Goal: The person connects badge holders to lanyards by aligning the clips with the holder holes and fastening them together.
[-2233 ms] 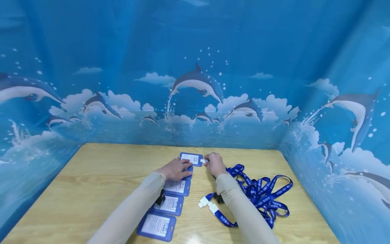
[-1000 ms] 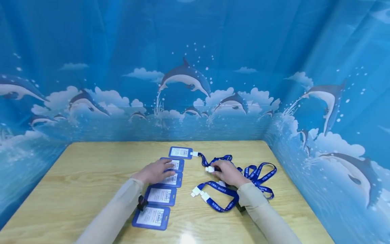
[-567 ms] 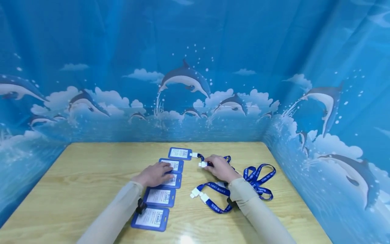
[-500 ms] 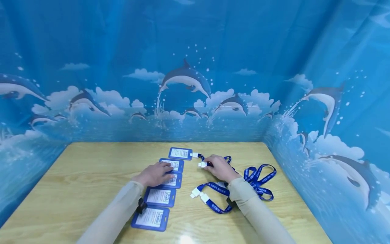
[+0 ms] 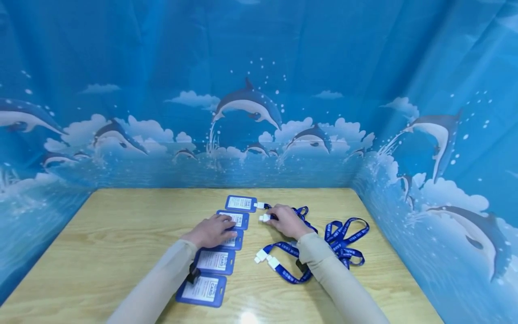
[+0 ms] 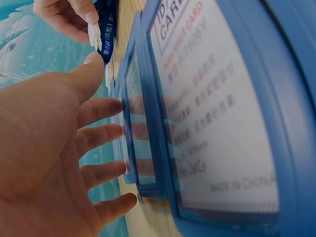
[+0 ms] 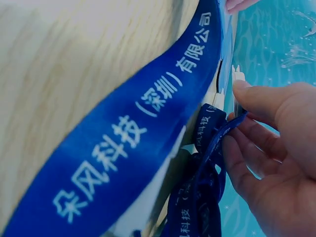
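Observation:
Several blue badge holders lie in a slanting column on the table. My left hand (image 5: pixel 211 231) rests its extended fingers on the second badge holder (image 5: pixel 244 221) from the top and reaches over the third badge holder (image 5: pixel 238 240). In the left wrist view its fingers (image 6: pixel 101 136) are spread beside the holders. My right hand (image 5: pixel 288 220) pinches the white clip (image 5: pixel 265 218) of a blue lanyard between thumb and fingers, just right of the second holder and apart from it. The top badge holder (image 5: pixel 241 203) has another white clip (image 5: pixel 259 205) at its slot.
Tangled blue lanyards (image 5: pixel 344 243) lie right of my right hand. Two loose white clips, one of them a lower clip (image 5: pixel 273 262), lie nearer me. Two more holders, including the nearest holder (image 5: pixel 202 290), lie below my left hand. A dolphin-print curtain (image 5: pixel 251 112) surrounds the wooden table (image 5: pixel 121 234).
My right hand has let go of the top holder's clip, taken another lanyard clip from the pile and brought it left. The left hand and second holder have shifted slightly right.

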`<state>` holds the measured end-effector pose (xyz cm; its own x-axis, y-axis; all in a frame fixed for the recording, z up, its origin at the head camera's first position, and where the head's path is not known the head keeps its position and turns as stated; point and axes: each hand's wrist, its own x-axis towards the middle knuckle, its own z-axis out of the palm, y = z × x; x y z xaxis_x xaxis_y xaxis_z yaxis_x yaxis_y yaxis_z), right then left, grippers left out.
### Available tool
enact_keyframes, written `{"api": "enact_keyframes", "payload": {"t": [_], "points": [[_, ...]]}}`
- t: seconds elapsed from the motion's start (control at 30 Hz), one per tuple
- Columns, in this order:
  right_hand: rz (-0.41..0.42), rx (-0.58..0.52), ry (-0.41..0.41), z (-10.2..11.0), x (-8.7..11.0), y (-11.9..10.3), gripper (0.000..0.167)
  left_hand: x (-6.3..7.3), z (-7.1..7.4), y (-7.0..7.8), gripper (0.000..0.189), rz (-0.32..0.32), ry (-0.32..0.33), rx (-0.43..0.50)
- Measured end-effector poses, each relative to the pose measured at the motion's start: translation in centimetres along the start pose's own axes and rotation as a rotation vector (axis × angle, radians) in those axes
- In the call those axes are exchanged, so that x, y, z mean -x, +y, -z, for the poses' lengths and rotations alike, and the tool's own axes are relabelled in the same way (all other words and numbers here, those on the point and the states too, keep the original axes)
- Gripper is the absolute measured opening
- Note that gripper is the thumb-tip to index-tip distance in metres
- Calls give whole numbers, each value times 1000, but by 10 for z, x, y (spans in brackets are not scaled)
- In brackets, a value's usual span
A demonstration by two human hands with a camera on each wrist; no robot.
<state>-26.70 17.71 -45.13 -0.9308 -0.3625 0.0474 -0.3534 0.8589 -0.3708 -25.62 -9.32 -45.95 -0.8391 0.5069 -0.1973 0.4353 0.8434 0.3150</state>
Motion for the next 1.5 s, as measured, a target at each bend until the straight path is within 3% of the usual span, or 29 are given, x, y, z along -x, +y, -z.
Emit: {"api": "enact_keyframes", "payload": {"t": [0.47,1.2,1.5], "points": [[34,26,-14,-7,-11,-8,30,-2,-1,2,55,-48,10,-3],[90,159,-53,-15,-20,-14,27,-9,-3,9,59,18,-24,-41],[108,159,-58,-21,-23,-11,26,-10,-4,11,58,-10,-26,-19]]}}
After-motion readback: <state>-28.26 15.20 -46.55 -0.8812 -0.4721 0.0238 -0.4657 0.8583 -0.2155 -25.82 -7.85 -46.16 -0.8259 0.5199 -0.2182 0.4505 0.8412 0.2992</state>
